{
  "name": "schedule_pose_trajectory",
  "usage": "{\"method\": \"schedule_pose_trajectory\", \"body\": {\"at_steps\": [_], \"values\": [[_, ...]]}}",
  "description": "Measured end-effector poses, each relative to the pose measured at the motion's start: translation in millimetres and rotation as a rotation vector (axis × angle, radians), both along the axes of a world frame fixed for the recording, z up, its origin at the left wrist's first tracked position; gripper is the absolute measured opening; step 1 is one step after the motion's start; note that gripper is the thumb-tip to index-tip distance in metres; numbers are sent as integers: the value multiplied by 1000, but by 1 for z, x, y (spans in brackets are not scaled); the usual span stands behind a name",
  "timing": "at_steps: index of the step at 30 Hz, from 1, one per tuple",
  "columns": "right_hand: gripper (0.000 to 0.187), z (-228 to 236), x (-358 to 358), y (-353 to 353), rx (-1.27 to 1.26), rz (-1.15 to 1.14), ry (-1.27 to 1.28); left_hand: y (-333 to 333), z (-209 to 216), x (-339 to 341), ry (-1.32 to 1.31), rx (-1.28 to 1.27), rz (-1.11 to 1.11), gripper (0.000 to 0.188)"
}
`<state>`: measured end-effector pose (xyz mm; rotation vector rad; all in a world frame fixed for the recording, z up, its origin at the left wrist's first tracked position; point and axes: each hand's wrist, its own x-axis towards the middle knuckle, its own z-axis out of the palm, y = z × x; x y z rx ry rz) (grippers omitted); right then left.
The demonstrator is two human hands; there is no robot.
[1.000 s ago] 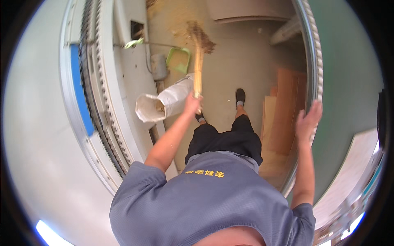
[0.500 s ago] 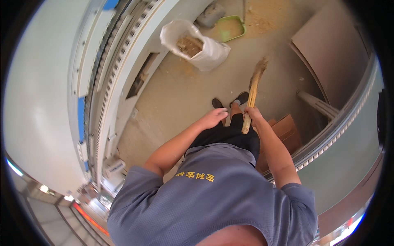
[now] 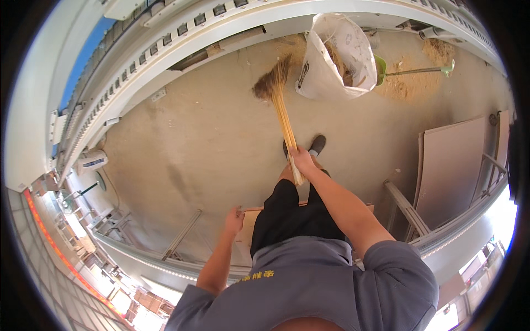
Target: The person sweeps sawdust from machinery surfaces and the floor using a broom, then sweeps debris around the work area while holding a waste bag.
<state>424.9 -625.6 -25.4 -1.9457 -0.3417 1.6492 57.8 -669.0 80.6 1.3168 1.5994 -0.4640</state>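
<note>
My right hand (image 3: 301,160) is wrapped round the handle end of a short broom (image 3: 283,121) made of bundled yellow stalks. The broom slants forward and a little left, its dark, frayed bristles at the floor near the base of the long machine. My left hand (image 3: 234,219) hangs out to my left, fingers curled, with nothing seen in it. Ahead to the right stands a white woven sack (image 3: 331,83), open at the top, with brownish scraps inside. Beside it on the floor, a green dustpan (image 3: 381,69) shows partly behind the sack.
A long pale machine frame (image 3: 182,47) runs along the far side. Sawdust (image 3: 411,83) lies on the floor right of the sack. Grey-brown boards (image 3: 450,165) lean at the right, by a metal leg (image 3: 406,207). A cardboard piece (image 3: 247,229) lies behind my legs.
My view has turned left, so the sack appears further right. The broom has swung from pointing forward-right to forward-left. My left hand has moved from in front of my body out to the left.
</note>
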Motion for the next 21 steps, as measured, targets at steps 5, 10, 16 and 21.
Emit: {"method": "schedule_pose_trajectory", "body": {"at_steps": [5, 10, 16, 21], "values": [[48, 20, 38, 106, -153, 53, 32, 71, 19, 144, -282, 544, -178, 51], [49, -47, 8, -12, 188, 246, -290, 191, 53, 374, -632, 600, -335, 74], [38, 95, 54, -70, -142, 22, 464, 250, -72, 491, -326, 571, -601, 48], [21, 127, 112, -171, -356, -182, 473, 246, -84, 464, -264, 434, -819, 13]]}}
